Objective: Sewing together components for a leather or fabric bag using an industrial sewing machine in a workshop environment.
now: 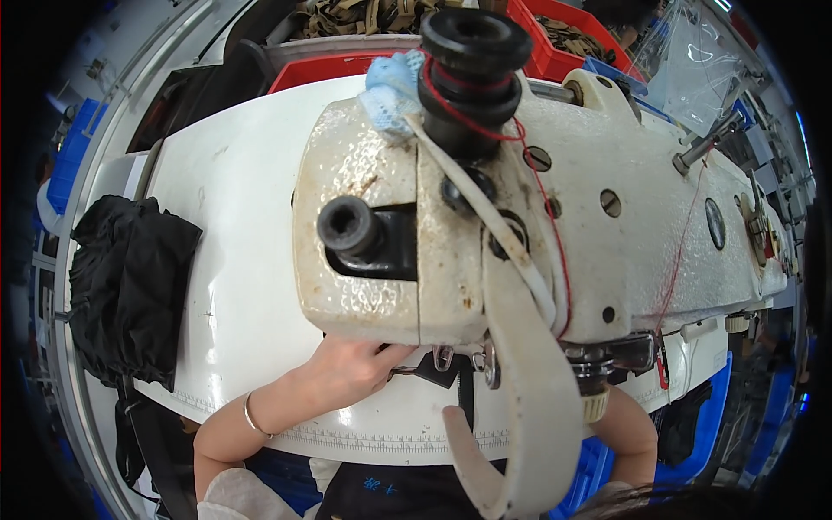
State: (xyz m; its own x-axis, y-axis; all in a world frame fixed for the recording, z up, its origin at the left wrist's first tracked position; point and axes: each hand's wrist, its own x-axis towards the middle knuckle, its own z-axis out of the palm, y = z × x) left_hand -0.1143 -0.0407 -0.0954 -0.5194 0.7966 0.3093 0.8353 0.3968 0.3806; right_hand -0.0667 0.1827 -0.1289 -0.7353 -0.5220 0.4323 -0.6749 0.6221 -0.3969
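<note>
A large off-white sewing machine head fills the middle of the view. My left hand is at its lower edge, fingers curled in beneath it beside the needle area. Their tips are partly hidden, so what they grip cannot be made out. Right by those fingertips lies a small black fabric piece, with a narrow black strap running down from it. My right forearm comes up on the right, while the hand itself is hidden behind the machine. Red thread runs from the black tension knob down the machine.
A bunched black fabric item lies on the left of the white table. Red bins with tan straps stand behind. A loose off-white belt hangs in front of the machine. Blue bins are below at the right.
</note>
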